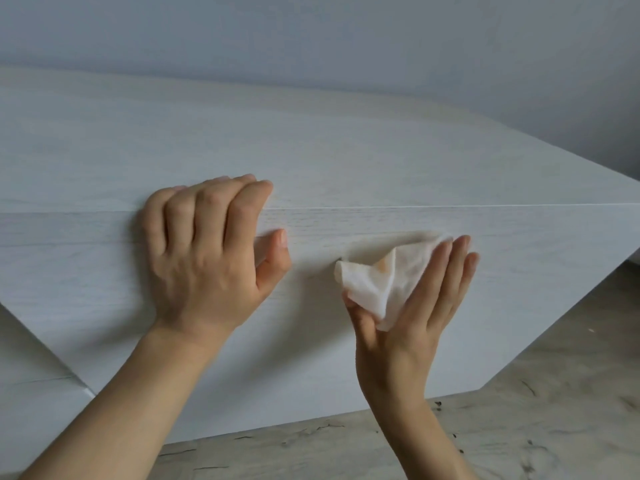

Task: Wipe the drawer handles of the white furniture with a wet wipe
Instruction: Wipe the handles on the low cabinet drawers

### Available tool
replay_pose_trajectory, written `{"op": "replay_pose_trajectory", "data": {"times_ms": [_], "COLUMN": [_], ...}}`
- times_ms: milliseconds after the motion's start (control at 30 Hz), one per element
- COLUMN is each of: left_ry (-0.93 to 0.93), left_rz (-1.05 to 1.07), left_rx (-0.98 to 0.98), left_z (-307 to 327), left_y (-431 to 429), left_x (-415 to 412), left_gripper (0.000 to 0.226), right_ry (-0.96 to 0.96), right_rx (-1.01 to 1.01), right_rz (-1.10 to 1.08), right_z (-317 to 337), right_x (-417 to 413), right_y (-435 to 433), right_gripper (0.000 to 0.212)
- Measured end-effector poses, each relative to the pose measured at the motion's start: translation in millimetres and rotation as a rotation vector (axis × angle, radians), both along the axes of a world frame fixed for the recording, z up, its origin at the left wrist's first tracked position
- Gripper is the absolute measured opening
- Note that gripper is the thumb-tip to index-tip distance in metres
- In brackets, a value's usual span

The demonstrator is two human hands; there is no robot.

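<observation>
Holding one wet wipe against white furniture: right hand.

The white wood-grain furniture ran past the left and right edges. The crumpled white wet wipe covered the drawer front behind it; whether a handle lay there could not be told. Left of the wipe, the left hand hid part of the seam. Both forearms were cropped below.
</observation>
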State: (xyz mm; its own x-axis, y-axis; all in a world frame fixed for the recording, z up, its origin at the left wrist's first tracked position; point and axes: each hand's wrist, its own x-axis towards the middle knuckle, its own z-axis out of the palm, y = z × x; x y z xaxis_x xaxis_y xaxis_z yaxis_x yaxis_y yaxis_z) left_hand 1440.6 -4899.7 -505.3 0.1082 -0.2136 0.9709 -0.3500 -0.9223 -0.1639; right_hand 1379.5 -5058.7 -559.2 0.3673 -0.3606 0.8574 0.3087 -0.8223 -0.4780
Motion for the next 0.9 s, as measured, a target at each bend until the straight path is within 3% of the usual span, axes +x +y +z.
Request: {"op": "replay_pose_trajectory", "data": {"times_ms": [133,300,500,567,700,800,900], "left_ry": [-0.005,-0.002,0.082,0.168,0.388,0.573,0.807], "left_rz": [0.004,-0.011,-0.051,-0.070,-0.118,-0.119,-0.082], "left_rx": [0.001,0.009,0.008,0.002,-0.012,0.000,0.081], "left_z": [0.5,-1.2,3.1,5.4,16.9,29.8,51.8], "left_y": [0.2,1.3,1.6,2.6,4.1,5.7,9.9], "left_x": [-0.2,-0.2,-7.2,-14.7,-35.8,-51.1,-66.7], "left_gripper": [0.040,0.040,0.036,0.036,0.043,0.046,0.050], "right_ry": [-0.016,-0.105,-0.053,-0.031,0.063,0.183,0.290], "right_rx": [0.104,0.323,0.504,0.580,0.673,0.834,0.903], "right_rz": [0.012,0.203,0.156,0.153,0.131,0.091,0.085], "right_z": [12.9,6.8,18.1,24.0,44.3,64.4,114.8], "right_x": [7.4,-10.8,-19.2,-25.3,-35.7,-42.2,-57.2], "right_y": [7.2,-8.4,-16.5,-18.2,-22.9,-28.2,-20.9], "right_gripper": [0.089,0.041,0.024,0.020,0.046,0.033,0.037]}}
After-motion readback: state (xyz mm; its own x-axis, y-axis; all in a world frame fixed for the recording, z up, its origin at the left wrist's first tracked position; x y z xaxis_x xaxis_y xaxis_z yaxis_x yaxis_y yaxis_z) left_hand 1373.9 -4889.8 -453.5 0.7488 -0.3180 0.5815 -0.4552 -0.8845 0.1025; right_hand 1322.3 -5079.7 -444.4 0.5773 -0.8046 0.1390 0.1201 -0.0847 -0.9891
